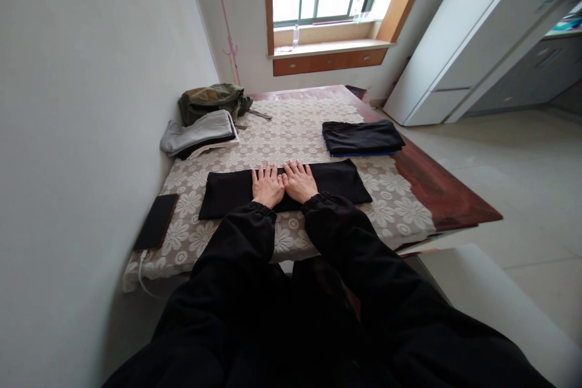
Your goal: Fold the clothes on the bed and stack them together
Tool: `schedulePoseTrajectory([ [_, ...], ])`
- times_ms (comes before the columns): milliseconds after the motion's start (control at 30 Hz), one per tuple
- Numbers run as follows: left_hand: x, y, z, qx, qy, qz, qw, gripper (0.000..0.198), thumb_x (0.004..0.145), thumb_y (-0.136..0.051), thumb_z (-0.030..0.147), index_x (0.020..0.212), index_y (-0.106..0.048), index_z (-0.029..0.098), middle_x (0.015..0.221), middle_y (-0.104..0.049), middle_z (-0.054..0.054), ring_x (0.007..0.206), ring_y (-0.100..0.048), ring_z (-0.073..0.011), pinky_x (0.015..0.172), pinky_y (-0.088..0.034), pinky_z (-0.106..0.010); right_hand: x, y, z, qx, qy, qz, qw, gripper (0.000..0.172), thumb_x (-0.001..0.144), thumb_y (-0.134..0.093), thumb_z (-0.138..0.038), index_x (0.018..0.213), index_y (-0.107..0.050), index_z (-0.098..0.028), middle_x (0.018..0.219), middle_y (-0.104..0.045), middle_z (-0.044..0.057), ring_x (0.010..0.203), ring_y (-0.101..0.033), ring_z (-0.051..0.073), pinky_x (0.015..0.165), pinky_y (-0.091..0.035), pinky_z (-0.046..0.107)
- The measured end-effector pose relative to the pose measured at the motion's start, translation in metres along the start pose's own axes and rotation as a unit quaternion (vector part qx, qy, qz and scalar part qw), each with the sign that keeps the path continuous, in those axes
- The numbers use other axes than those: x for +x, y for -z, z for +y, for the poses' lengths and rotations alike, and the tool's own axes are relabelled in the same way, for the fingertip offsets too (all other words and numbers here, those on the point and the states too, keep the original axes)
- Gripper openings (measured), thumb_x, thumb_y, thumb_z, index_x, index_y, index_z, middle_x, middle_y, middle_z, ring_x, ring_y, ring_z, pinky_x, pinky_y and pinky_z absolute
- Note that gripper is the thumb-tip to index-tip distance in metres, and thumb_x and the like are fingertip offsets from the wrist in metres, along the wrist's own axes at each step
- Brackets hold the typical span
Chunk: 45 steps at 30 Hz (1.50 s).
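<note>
A long strip of folded black cloth (339,180), perhaps a garment, lies crosswise on the lace tablecloth (291,127). My left hand (268,187) rests flat on its middle, fingers stretched toward the far edge. Beside it, my right hand (300,182) presses on the same cloth with its fingers spread. The two thumbs meet or nearly meet. Beyond the cloth to the right sits a folded stack of dark clothes (361,137) with a blue edge at the bottom.
At the far left, grey, black and white folded clothes (200,135) lie in front of a green backpack (213,100). A phone (157,221) with a white cable (144,273) is by the left wall. Bare wooden tabletop (441,185) shows on the right.
</note>
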<state>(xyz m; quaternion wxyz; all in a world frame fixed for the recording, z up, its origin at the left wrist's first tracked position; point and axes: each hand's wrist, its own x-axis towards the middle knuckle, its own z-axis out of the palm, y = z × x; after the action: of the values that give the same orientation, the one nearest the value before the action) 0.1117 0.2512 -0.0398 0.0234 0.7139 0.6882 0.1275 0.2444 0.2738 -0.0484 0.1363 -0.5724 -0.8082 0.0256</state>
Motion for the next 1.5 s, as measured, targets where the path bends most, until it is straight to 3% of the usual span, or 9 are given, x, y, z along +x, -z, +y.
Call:
schedulePoseTrajectory([
  [233, 0.005, -0.003, -0.001, 0.002, 0.009, 0.016, 1.000, 0.063, 0.105, -0.028, 0.039, 0.161, -0.042, 0.016, 0.167, -0.041, -0.012, 0.158, -0.028, -0.0357, 0.129, -0.013, -0.061, 0.004, -0.001, -0.001, 0.010, -0.007, 0.016, 1.000, 0.060, 0.106, -0.030, -0.037, 0.161, -0.042, -0.014, 0.167, -0.040, 0.014, 0.158, -0.028, 0.035, 0.126, -0.016, 0.062],
  [900, -0.026, 0.003, -0.003, 0.009, -0.070, -0.003, 0.997, 0.064, 0.102, -0.036, 0.031, 0.165, -0.035, 0.020, 0.171, -0.034, -0.008, 0.160, -0.025, -0.0313, 0.130, -0.017, -0.056, -0.030, 0.012, -0.001, -0.013, 0.077, -0.028, 0.997, 0.063, 0.105, -0.030, -0.032, 0.165, -0.034, -0.011, 0.173, -0.025, 0.010, 0.160, -0.022, 0.030, 0.130, -0.017, 0.052],
  [1200, -0.030, 0.019, -0.028, 0.015, -0.137, -0.057, 0.989, 0.063, 0.106, -0.032, 0.043, 0.165, -0.033, 0.023, 0.173, -0.029, -0.003, 0.162, -0.020, -0.0252, 0.132, -0.016, -0.048, -0.033, 0.020, 0.015, -0.007, 0.086, -0.043, 0.995, 0.065, 0.106, -0.033, -0.045, 0.165, -0.036, -0.017, 0.173, -0.027, 0.007, 0.161, -0.021, 0.027, 0.131, -0.016, 0.050],
  [1500, -0.034, 0.029, -0.061, 0.019, -0.105, -0.056, 0.993, 0.063, 0.105, -0.036, 0.047, 0.166, -0.032, 0.030, 0.173, -0.031, 0.000, 0.162, -0.020, -0.0251, 0.132, -0.016, -0.051, -0.039, 0.027, 0.047, -0.031, 0.050, -0.040, 0.997, 0.065, 0.106, -0.034, -0.050, 0.164, -0.037, -0.023, 0.173, -0.029, 0.005, 0.161, -0.023, 0.027, 0.130, -0.019, 0.053],
])
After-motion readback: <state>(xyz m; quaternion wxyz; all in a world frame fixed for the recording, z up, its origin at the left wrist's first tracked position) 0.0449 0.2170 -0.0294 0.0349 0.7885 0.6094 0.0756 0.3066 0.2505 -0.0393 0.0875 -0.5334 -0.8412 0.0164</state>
